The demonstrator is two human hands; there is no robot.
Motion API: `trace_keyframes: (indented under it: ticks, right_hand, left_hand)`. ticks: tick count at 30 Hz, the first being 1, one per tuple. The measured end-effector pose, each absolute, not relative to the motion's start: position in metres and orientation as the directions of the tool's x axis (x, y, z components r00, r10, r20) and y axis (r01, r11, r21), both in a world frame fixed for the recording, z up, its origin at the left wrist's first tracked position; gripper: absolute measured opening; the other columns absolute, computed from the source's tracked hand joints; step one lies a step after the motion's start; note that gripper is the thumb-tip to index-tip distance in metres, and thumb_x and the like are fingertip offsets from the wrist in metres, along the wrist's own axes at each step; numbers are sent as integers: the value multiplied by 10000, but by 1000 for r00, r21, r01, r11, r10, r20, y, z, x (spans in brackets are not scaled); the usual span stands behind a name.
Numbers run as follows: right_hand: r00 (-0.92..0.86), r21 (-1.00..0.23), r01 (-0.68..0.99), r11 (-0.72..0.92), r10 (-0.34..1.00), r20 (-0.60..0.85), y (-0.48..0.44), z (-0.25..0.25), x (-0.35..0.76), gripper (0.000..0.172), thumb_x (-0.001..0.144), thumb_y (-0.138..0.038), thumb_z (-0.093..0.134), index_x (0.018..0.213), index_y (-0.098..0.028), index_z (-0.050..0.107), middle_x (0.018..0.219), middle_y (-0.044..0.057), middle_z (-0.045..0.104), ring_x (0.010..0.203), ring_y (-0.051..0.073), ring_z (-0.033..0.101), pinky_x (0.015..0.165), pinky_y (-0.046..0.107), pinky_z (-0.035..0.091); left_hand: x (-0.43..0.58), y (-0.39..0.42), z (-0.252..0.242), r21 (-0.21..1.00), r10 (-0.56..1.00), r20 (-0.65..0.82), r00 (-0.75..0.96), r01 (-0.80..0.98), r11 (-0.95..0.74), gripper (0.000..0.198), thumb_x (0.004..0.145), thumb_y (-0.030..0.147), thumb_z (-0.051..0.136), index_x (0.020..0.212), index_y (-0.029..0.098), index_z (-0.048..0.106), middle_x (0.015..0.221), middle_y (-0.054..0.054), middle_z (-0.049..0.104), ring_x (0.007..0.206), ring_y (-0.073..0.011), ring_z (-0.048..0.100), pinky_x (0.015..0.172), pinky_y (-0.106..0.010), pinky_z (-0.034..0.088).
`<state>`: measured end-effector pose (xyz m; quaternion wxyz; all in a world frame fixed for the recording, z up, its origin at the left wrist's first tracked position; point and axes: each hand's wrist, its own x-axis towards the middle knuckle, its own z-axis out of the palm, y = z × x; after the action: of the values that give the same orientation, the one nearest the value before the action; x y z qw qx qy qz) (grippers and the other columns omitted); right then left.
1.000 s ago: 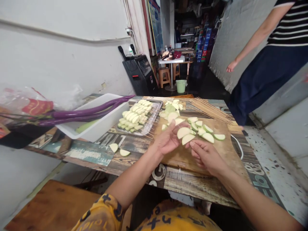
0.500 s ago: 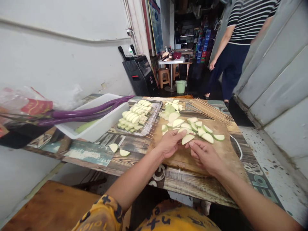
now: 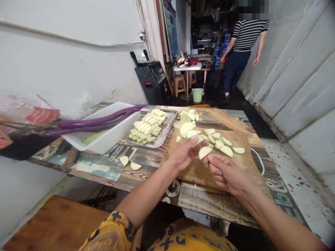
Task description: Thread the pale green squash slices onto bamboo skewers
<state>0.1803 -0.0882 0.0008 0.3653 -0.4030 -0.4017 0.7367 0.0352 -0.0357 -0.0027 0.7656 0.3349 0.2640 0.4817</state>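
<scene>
My left hand [image 3: 184, 153] hovers over the wooden cutting board [image 3: 230, 164], its fingers curled round a pale vegetable slice [image 3: 196, 139]. My right hand [image 3: 225, 172] sits just beside it, pinching another pale green-edged slice [image 3: 204, 152] at its fingertips. Several more slices [image 3: 222, 143] lie spread on the board beyond both hands. A bundle of bamboo skewers [image 3: 230, 120] lies at the board's far right.
A metal tray of skewered slices [image 3: 149, 127] sits left of the board. A white tub [image 3: 110, 134] holds long purple eggplants [image 3: 94, 122]. Two loose slices [image 3: 129, 163] lie on the table. A person in a striped shirt [image 3: 244, 52] stands in the passage behind.
My left hand has picked up a slice and my right hand has lifted its slice slightly. The person in the striped shirt has walked away down the passage.
</scene>
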Motion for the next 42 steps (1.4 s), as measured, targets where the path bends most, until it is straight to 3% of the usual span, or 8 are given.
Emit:
trace_keyframes:
  ticks: [6,11,16,23,29,33,37,42]
  right_hand:
    - [-270,-941,-182,-287,934,-232,-87,-9,179,271,765,-442,563,802,-176,520,434,-112,297,327,7,167,288,115,159]
    - [-211,-954,-219,-206,964,-159,-85,-14,177,249,796,-428,527,762,-182,505,450,-102,335,316,9,205,285,123,174]
    - [-193,-954,-248,-170,973,-123,-83,-13,174,280,799,-423,525,678,-184,445,437,-102,337,308,12,217,284,129,183]
    - [-161,-991,-125,-36,987,-15,-82,-21,171,299,799,-426,528,661,-170,458,441,-90,351,333,16,272,312,138,236]
    - [-314,-896,-320,-307,927,-205,-86,-9,170,234,793,-423,534,773,-194,488,423,-123,248,317,8,134,286,121,148]
    - [-369,-857,-357,-373,899,-237,-84,-7,172,228,795,-419,530,762,-201,471,426,-123,241,327,12,107,285,121,127]
    - [-339,-909,-262,-324,913,-228,-82,-13,174,241,802,-444,505,779,-204,496,437,-111,256,332,19,126,291,134,135]
    - [-136,-999,46,-24,990,-31,-84,-20,176,274,760,-434,559,783,-163,592,488,-59,367,403,36,292,344,146,206]
  left_hand:
    - [37,-37,-2,700,860,-145,489,-563,438,227,723,292,638,876,126,616,943,-97,637,811,-167,603,604,-245,493]
    - [39,-41,-4,706,828,-143,542,-531,469,232,691,190,673,907,123,621,795,-21,603,652,-63,558,658,-202,467]
    - [45,-45,-10,747,821,-125,556,-492,447,212,680,268,683,796,100,625,712,-14,581,662,-80,542,708,-247,442]
    - [55,-51,-11,801,884,-40,465,-514,307,220,703,310,652,724,94,618,630,-6,565,578,-67,498,602,-209,398]
    - [51,-47,-9,742,889,-74,452,-571,352,232,738,293,622,802,70,640,755,-63,638,511,-28,448,575,-184,396]
    - [49,-45,-10,667,850,-153,504,-582,466,229,757,291,602,848,84,631,924,-110,649,723,-101,583,673,-205,443]
    - [45,-41,-6,636,905,-131,404,-666,390,284,772,346,578,958,132,590,975,-101,645,871,-179,612,672,-257,491]
    - [37,-32,-1,638,931,-173,321,-684,354,304,820,352,509,951,91,594,908,-119,663,882,-187,624,807,-339,494]
